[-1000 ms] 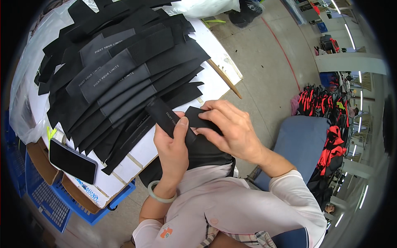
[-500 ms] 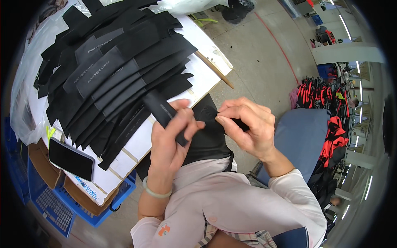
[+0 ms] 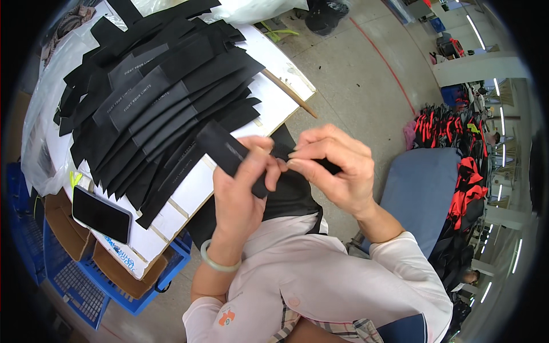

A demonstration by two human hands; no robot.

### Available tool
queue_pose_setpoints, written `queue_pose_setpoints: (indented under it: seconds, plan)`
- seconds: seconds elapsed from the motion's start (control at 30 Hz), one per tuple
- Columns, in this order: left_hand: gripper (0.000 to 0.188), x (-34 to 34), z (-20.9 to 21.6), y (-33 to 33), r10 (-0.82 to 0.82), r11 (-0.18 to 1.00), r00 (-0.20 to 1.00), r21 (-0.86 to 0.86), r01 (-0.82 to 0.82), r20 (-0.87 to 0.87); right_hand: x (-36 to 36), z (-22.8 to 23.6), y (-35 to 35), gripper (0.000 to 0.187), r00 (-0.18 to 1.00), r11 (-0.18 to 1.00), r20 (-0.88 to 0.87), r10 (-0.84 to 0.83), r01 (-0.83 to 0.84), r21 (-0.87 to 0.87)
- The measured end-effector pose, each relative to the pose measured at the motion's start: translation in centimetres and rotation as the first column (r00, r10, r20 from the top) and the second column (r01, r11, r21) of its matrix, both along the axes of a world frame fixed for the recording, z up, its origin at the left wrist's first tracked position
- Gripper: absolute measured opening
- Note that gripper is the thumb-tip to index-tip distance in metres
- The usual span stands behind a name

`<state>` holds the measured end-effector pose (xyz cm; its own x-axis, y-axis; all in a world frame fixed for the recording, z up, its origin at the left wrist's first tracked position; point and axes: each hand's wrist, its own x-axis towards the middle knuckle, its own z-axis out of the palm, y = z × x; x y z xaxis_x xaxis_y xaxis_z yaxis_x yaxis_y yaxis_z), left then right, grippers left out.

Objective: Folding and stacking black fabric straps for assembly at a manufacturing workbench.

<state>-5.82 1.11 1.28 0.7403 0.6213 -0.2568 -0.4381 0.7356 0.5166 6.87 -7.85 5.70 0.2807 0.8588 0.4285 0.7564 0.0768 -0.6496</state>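
My left hand (image 3: pixel 243 188) is closed around a black fabric strip (image 3: pixel 220 143) with a small pale print on it. One end of the strip points toward the pile, and the other comes out below my fingers. Beside it, my right hand (image 3: pixel 340 168) pinches at a dark edge close to my left fingertips. Some black material also shows inside the curl of my right fingers; whether it belongs to the same strip is hidden. On the table to the left lies a fanned pile of black fabric strips (image 3: pixel 166 108), several with grey printed patches.
The white table (image 3: pixel 269 51) bears a phone (image 3: pixel 102 214) at its near corner and a wooden stick (image 3: pixel 290 93) at its right edge. Below stand a cardboard box (image 3: pixel 123 268) and blue crates (image 3: pixel 74 286). A blue-grey padded surface (image 3: pixel 420 194) and red-black garments (image 3: pixel 440 134) are at right.
My right hand has shifted left, bringing its fingertips up to those of my left hand. The strip in my left hand has turned slightly. The pile has not been disturbed.
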Motion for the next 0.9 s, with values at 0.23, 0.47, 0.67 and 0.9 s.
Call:
queue_pose_setpoints:
  seconds: [0.23, 0.47, 0.67, 0.9]
  plan:
    - [0.027, 0.8, -1.6, 2.2, 0.108, 0.762, 0.947, -0.637, 0.116, 0.302, -0.6, 1.4, -0.7, 0.016, 0.993, 0.994, 0.061, 0.104, -0.102, -0.034]
    - [0.029, 1.5, -1.4, 1.1, 0.111, 0.784, 0.956, -0.616, 0.083, 0.27, -1.4, 0.7, -0.3, 0.018, 0.975, 1.0, 0.221, 0.022, -0.022, -0.004]
    - [0.03, 1.7, -1.5, 0.3, 0.183, 0.864, 0.957, -0.501, -0.047, 0.226, -2.2, -0.1, -0.2, 0.017, 0.957, 1.0, 0.291, -0.026, 0.02, 0.022]
    - [0.031, 1.6, -0.8, -0.6, 0.21, 0.964, 0.937, -0.217, -0.151, 0.279, -3.5, -1.2, 0.3, 0.015, 0.999, 0.999, 0.012, -0.038, 0.038, 0.013]
